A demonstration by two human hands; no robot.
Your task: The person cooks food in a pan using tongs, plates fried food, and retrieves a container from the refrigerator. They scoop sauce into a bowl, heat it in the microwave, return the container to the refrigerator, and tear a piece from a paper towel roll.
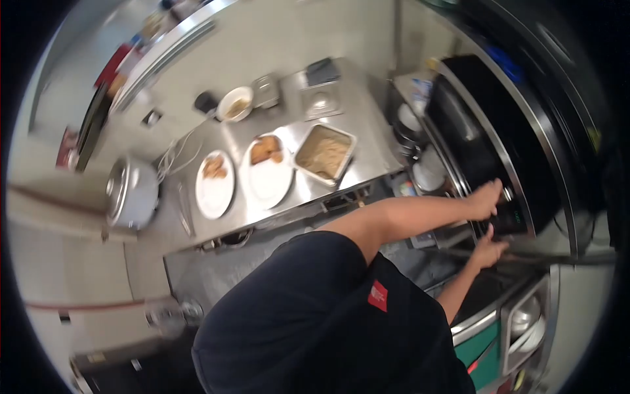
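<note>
My left hand (485, 200) is at the front of a black appliance (493, 148) on the right, its fingers close to a small shiny knob (507, 194). Blur hides whether the fingers grip the knob. Just below, my right hand (489, 251) has thumb and fingers spread near the appliance's lower edge, with nothing visible in it. Small green lit marks (518, 215) show on the panel beside the hands.
A steel counter (246, 134) bears two oval plates (215, 187) with browned food, a steel pan (326, 154) of pale food, a bowl (235, 104) and a steel lid (321, 101). A rice cooker (132, 192) stands left; stacked dishes (428, 171) sit beside the appliance.
</note>
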